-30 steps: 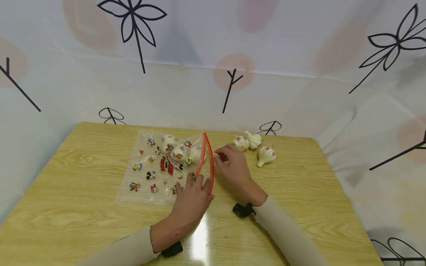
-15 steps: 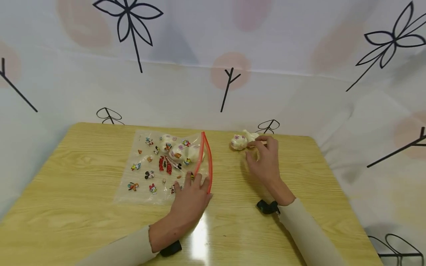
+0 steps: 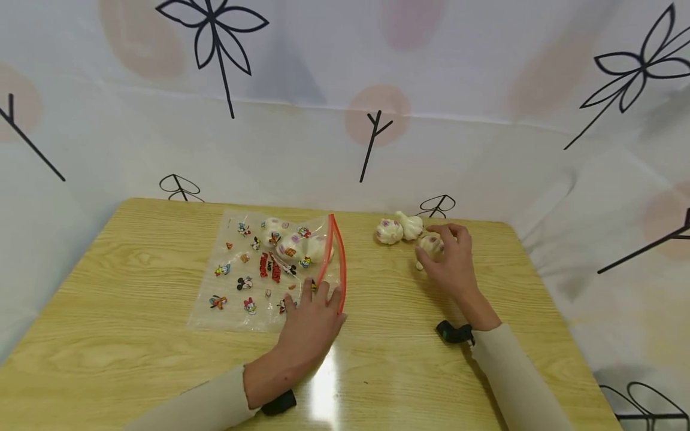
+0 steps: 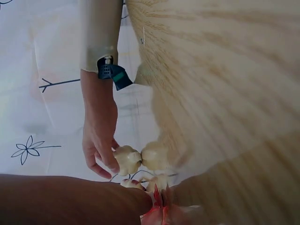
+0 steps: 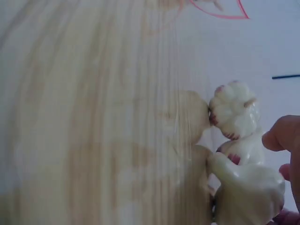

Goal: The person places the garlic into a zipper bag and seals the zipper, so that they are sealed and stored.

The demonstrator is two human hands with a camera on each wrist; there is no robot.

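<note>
My right hand's fingers curl around one garlic bulb lying on the wooden table, just right of two more bulbs near the far edge. My left hand lies flat, fingers straight, pressing the near corner of the clear printed zip bag beside its red seal; several bulbs already sit inside it.

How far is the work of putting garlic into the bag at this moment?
Some garlic bulbs already lie inside the zip bag, which the left hand presses flat near its red opening. The right hand grips one bulb on the table. Two more bulbs wait outside.
</note>
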